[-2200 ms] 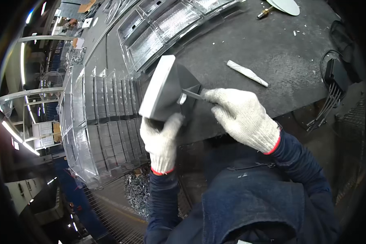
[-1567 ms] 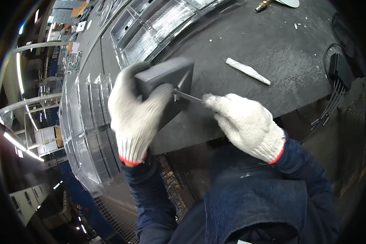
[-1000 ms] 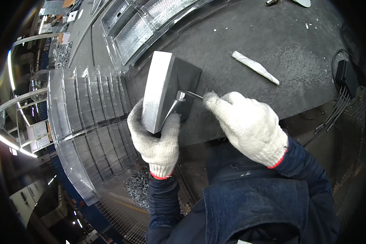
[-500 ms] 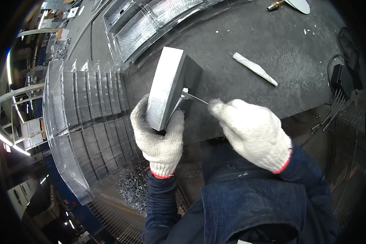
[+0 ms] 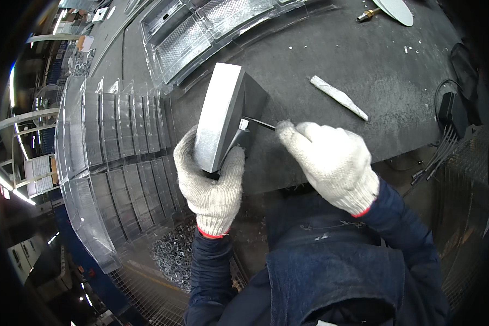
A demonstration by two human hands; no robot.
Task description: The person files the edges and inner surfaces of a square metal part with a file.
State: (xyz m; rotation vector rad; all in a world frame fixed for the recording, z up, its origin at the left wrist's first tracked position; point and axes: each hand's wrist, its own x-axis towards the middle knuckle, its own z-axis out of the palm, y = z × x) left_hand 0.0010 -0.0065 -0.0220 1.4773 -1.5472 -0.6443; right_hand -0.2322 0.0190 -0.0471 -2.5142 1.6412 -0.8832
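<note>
The left hand [image 5: 212, 198], in a white knitted glove with a red cuff, grasps a boxy grey part [image 5: 217, 122] by its lower end, thumb on the right side and fingers wrapped around the left. The part is tilted, its pale, bright long face turned to the left and its darker sloping side to the right, over the near portion of the dark worktop [image 5: 288, 73]; whether it touches the surface cannot be told. The right hand [image 5: 334, 165], gloved the same way, pinches the end of a thin dark rod [image 5: 261, 124] between thumb and forefinger. The rod's other end reaches the sloping side of the part, just beside a small shiny tab [image 5: 244, 124]. A whitish rolled stick [image 5: 339, 98] lies on the worktop beyond the right hand, and farther off a brass fitting [image 5: 368, 15] lies beside a pale disc [image 5: 397, 11]. Left of the part stand clear plastic trays [image 5: 111, 125] in a row, with a compartmented clear tray [image 5: 182, 46] above them. Small metal pieces [image 5: 174, 252] are heaped beside the left forearm.
</note>
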